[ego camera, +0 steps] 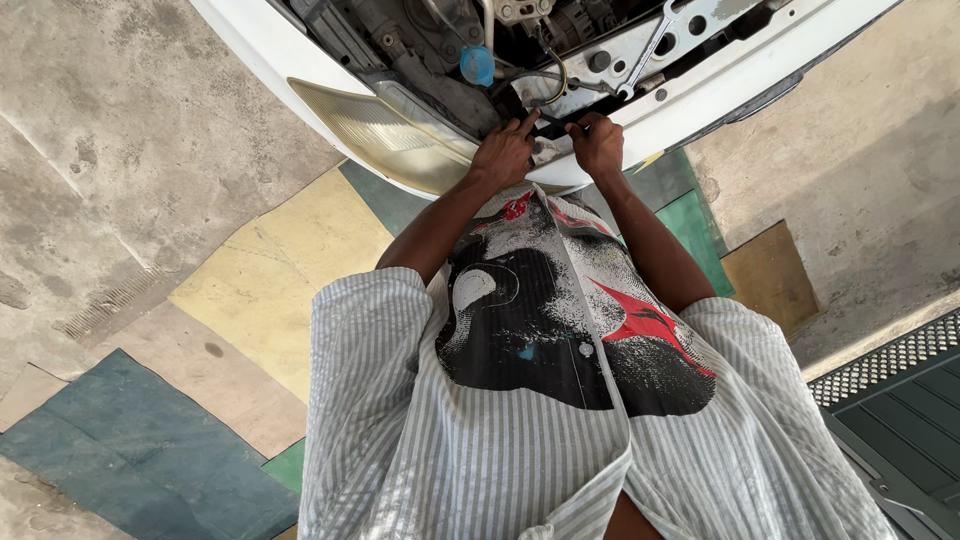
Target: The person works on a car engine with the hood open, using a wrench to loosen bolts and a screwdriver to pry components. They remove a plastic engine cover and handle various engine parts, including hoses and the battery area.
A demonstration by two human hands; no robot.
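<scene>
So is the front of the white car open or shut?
Open. The engine bay of the white car shows hoses, a blue cap and a spanner, and both hands reach in at its front edge.

A small dark tool (548,121) is held between both hands at the white car's front edge (640,125), beside the headlight; details too small.

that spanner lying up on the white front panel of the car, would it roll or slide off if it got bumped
The spanner looks flat and metal, so it probably would not roll. It seems stiff and fairly heavy for its slim size. Lying on smooth painted panel, it might slide if knocked; both hands work below it.
</scene>
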